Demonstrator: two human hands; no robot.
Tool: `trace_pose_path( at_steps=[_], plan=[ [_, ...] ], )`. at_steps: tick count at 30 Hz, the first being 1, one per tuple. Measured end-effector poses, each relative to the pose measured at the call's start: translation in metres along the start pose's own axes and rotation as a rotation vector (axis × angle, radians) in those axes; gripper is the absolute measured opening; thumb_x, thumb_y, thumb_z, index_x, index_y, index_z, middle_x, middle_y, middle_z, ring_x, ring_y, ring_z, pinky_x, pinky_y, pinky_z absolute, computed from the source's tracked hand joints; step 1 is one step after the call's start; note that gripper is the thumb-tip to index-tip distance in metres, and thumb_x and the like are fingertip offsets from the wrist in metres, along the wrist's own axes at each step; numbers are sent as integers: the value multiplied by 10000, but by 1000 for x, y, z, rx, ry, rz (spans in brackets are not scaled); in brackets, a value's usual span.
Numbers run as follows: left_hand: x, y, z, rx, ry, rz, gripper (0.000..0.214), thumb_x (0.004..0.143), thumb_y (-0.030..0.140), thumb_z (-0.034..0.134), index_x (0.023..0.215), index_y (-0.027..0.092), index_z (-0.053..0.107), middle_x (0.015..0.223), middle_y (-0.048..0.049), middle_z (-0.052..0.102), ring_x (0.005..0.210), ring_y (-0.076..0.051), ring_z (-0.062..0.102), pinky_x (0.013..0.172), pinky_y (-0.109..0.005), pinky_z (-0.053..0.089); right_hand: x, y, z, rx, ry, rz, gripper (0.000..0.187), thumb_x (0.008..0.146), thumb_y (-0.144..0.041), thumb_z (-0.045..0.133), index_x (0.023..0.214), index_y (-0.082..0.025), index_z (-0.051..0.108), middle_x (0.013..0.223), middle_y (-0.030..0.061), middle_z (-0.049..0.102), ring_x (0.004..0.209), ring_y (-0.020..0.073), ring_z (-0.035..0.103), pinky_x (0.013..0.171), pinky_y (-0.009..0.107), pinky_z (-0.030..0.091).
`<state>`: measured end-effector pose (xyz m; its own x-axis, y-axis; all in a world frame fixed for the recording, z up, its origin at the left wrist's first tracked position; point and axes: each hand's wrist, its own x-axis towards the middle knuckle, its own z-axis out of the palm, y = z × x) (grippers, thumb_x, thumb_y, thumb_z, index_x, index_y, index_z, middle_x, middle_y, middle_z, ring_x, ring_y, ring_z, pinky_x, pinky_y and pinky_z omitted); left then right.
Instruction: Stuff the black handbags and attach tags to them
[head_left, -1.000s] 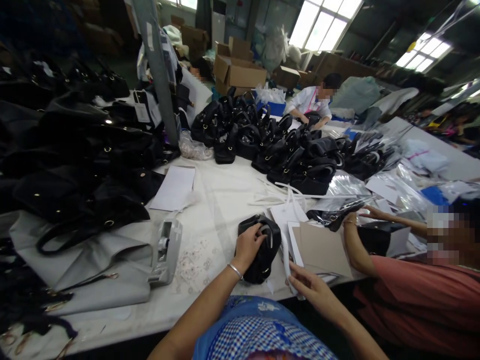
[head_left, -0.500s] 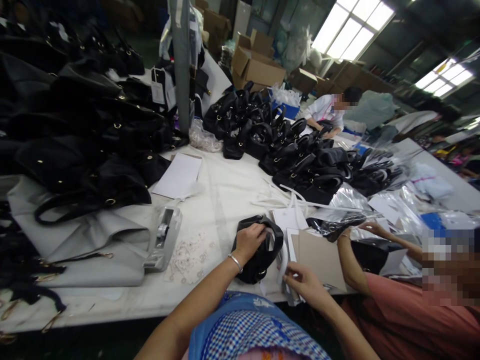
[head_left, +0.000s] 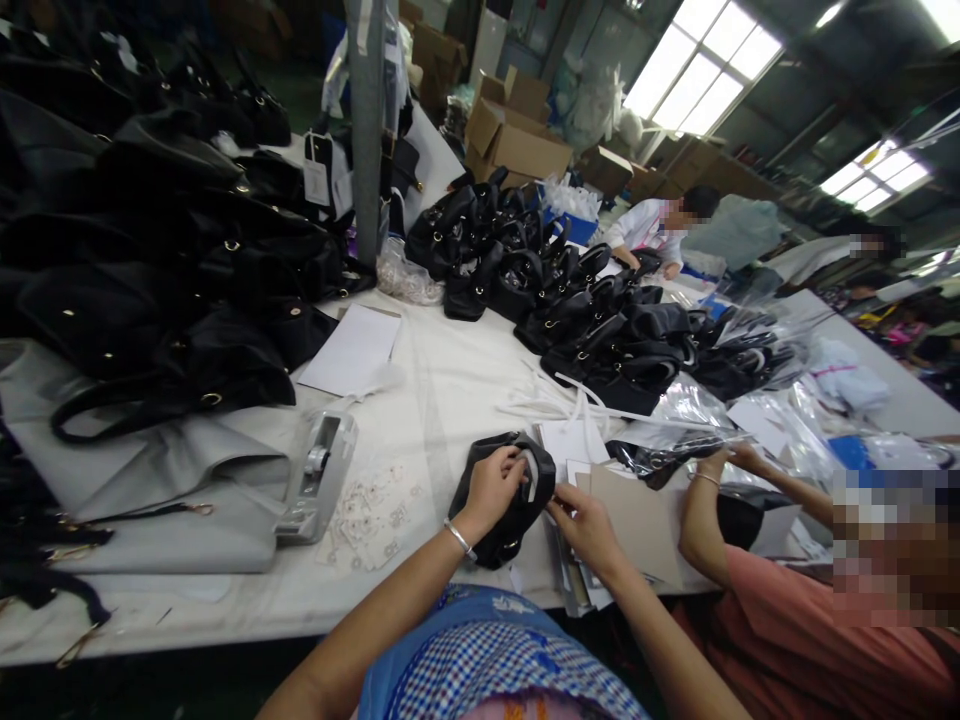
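A small black handbag [head_left: 487, 545] stands at the near edge of the white-covered table. My left hand [head_left: 491, 490] is closed on its top, fingers curled at the handle opening. Along the inside of the bag's handle [head_left: 550, 475] curves a white strip [head_left: 533, 472]. My right hand [head_left: 589, 525] pinches at the handle's right side, where the strip runs; its fingertips partly hide what they grip. More white strips [head_left: 555, 395] lie loosely beyond the bag. Beside my right hand are white papers [head_left: 574, 440] and beige cardboard sheets [head_left: 634, 520].
Left of the bag are small printed pieces [head_left: 371, 515], a grey tape dispenser [head_left: 319, 480], white sheets [head_left: 352, 350] and piled black bags [head_left: 165, 300]. Rows of black handbags [head_left: 585, 330] stand beyond. A co-worker in an orange top [head_left: 787, 620] works close on my right; another person [head_left: 652, 225] sits farther back.
My right hand has moved left and up to the bag's handle, bringing the white strip from beside the bag into the handle. My left hand stays on the bag.
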<state>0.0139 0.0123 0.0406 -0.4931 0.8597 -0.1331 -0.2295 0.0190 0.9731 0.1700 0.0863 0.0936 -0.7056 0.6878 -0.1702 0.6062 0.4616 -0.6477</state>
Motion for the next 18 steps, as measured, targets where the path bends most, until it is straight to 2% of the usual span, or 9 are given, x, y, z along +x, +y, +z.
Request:
trace_pose_path(
  at_steps=[2, 4, 7, 9, 14, 18],
  plan=[
    [-8, 6, -4, -41, -6, -28, 325, 896, 378, 518, 1136, 173, 593, 945, -93, 732, 752, -190, 714, 651, -275, 557, 6, 0, 4, 75, -16, 14, 300, 847, -440, 554, 900, -191, 712, 800, 51, 694, 759, 205, 602, 737, 320, 488],
    [-16, 11, -8, -36, -30, -29, 310, 905, 371, 496, 1116, 175, 610, 983, -92, 727, 796, -195, 712, 673, -281, 565, 12, 0, 8, 260, -36, 42, 346, 826, -475, 588, 958, -182, 714, 847, 59, 714, 814, 225, 627, 773, 344, 502],
    [-25, 20, -17, 108, -81, 58, 268, 913, 315, 472, 1031, 193, 679, 1008, -65, 728, 902, -199, 690, 812, -302, 548, 19, 2, 15, 565, -90, 60, 411, 776, -507, 659, 1008, -172, 711, 915, 79, 727, 848, 244, 649, 802, 373, 508],
    [-28, 23, -23, 248, -124, 126, 273, 911, 265, 461, 1032, 217, 701, 1034, -43, 729, 967, -200, 670, 901, -314, 510, 22, 2, 18, 692, -111, 62, 420, 755, -501, 695, 1019, -175, 710, 939, 82, 727, 862, 243, 652, 812, 376, 505],
    [-27, 23, -37, 407, -273, 124, 370, 904, 229, 455, 1239, 229, 613, 1232, -47, 661, 1109, -219, 618, 989, -338, 454, 22, -3, 27, 843, -142, 51, 387, 733, -481, 734, 1000, -202, 710, 971, 58, 722, 959, 237, 638, 884, 380, 487],
    [-22, 24, -45, 472, -417, 100, 346, 883, 270, 512, 1202, 229, 640, 1170, -55, 693, 1049, -236, 643, 933, -341, 484, 18, -4, 30, 910, -172, 13, 380, 761, -476, 713, 1024, -202, 691, 971, 56, 719, 977, 231, 637, 902, 390, 489]
  ],
)
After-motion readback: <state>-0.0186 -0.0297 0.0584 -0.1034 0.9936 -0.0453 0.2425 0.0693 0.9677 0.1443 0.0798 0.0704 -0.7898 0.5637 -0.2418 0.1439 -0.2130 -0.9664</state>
